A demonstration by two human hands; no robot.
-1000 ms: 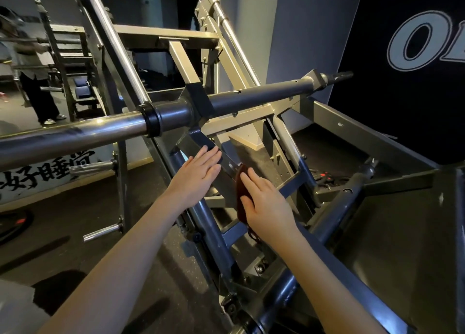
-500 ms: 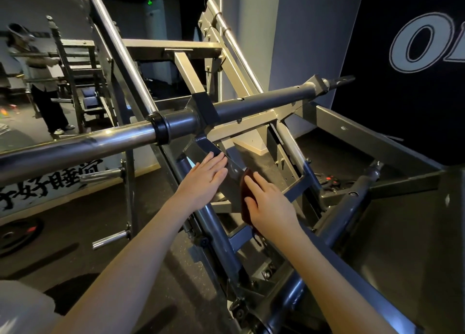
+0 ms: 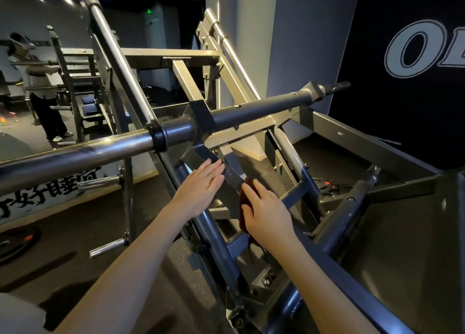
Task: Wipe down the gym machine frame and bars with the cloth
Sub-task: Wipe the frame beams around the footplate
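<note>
**Desk:** Where are your hands?

**Operator:** My right hand [image 3: 266, 213] lies flat with its fingers straight, pressing the dark red cloth [image 3: 242, 208] against the slanted steel plate [image 3: 232, 181] of the machine frame. Most of the cloth is hidden under my palm, and only its edge shows on the thumb side. My left hand [image 3: 201, 185] is flat too and holds nothing. It rests on the plate's other face, just beside the right.

**Desk:** Which step is that?

**Operator:** I'd say mid-wipe on that plate, with the left hand bracing. The dark crossbar [image 3: 251, 112] runs above both hands, the chrome bar [image 3: 75, 155] joins it at the left, and a lower tube [image 3: 339, 220] slants down on the right. I can't tell which of these have been wiped.

**Desk:** And next?

**Operator:** Probably keep my palm pressed down and slide the cloth along the plate's length. For the round bars I'd need to curl my fingers so the cloth wraps them. Someone stands well apart at the far rack [image 3: 73, 82], clear of my reach.
</note>
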